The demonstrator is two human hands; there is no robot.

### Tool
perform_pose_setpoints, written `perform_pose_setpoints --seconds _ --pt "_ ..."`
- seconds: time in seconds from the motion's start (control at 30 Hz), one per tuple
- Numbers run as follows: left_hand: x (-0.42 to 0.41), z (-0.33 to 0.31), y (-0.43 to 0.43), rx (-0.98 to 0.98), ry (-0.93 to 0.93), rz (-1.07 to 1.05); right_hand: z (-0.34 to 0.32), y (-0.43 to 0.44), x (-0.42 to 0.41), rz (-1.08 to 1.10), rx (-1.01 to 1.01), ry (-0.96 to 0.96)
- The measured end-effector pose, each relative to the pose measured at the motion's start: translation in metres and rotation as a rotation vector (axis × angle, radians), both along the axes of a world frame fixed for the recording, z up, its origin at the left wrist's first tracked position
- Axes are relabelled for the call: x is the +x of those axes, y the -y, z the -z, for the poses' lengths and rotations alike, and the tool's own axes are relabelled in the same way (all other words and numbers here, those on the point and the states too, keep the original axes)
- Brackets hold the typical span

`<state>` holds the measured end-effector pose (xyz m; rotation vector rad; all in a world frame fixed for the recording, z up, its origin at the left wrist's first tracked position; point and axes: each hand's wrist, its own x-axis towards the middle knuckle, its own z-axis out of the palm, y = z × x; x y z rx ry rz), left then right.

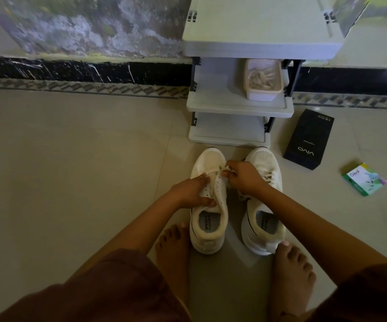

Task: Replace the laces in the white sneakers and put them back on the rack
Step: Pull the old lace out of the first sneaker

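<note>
Two white sneakers stand side by side on the floor, toes toward a grey rack [239,105]. My left hand [191,191] grips the tongue and left side of the left sneaker [207,228]. My right hand [243,176] reaches across and pinches the lace [221,169] at the left sneaker's lower eyelets. The right sneaker [263,226] sits untouched, its white lace partly hidden under my right wrist. A pale tub [263,94] holding what look like laces rests on the rack's middle shelf.
A black phone box [308,140] and a small green-and-white carton [364,180] lie on the floor right of the rack. My bare feet flank the sneakers' heels. A black skirting strip and stained wall run behind the rack.
</note>
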<state>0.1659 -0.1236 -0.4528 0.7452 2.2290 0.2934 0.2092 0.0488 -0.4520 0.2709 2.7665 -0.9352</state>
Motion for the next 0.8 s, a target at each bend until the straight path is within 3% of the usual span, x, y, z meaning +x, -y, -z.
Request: perform_pose_setpoints --seconds 0.17,0.27,0.47,0.7,0.8 --pt "-0.008 0.0 -0.002 -0.004 -0.058 -0.008 -0.036 0.001 0.0 0.178 -0.47 -0.106" --pt "-0.023 -0.007 -0.001 0.0 -0.051 -0.041 -0.058 -0.003 -0.008 0.289 -0.6 -0.205" --pt "-0.032 -0.009 0.004 0.011 -0.027 -0.042 -0.059 -0.051 0.019 0.52 -0.71 -0.188" --pt "-0.048 -0.022 -0.003 -0.023 -0.031 -0.03 -0.023 -0.106 0.069 0.89 -0.561 -0.016" --pt "-0.05 -0.029 -0.006 0.02 -0.152 -0.029 0.003 -0.119 0.083 0.927 -0.388 0.048"
